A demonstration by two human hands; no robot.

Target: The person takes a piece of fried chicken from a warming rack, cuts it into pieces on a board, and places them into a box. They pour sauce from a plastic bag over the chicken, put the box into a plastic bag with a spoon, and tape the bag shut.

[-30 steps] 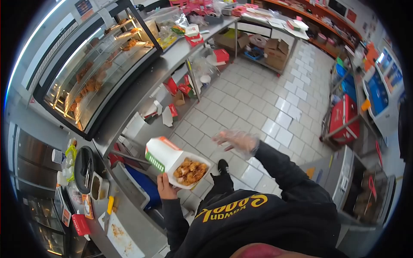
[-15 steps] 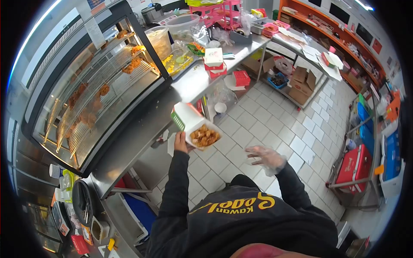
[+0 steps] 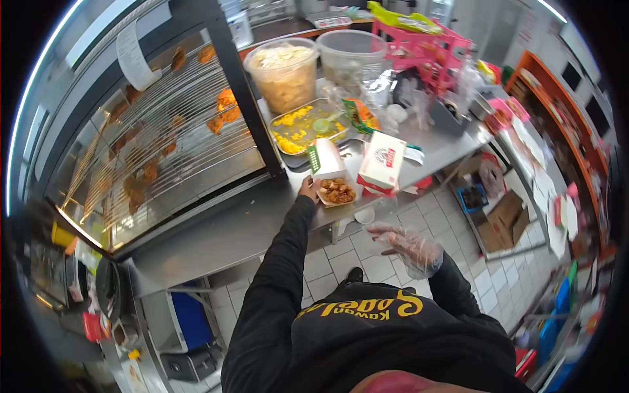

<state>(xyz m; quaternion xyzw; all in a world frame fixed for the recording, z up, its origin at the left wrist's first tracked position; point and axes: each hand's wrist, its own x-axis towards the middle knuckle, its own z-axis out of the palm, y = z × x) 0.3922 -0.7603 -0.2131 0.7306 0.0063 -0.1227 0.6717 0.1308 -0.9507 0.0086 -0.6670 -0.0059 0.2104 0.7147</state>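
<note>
My left hand point(image 3: 309, 188) is closed on the side of an open takeaway box point(image 3: 327, 160), white with a green panel, at the front edge of the steel counter. Browned, chopped chicken-like pieces point(image 3: 337, 191) lie in its lower half, and its lid stands raised. A closed white takeaway box point(image 3: 382, 164) sits on a red one just right of it. My right hand point(image 3: 407, 249), in a clear plastic glove, hovers in front of the counter, palm empty and fingers stretched out.
A glass warming cabinet point(image 3: 190, 141) with fried pieces on racks stands at left. Behind the boxes are a metal tray point(image 3: 337, 118) of yellow food, a tub point(image 3: 285, 82) of pale crackers and a pink rack point(image 3: 426, 56). Cardboard boxes point(image 3: 503, 221) sit on a low shelf at right.
My view has come closer to the counter. My left hand has carried the open box from over the floor to the counter edge, beside the closed boxes. The gloved right hand stays empty.
</note>
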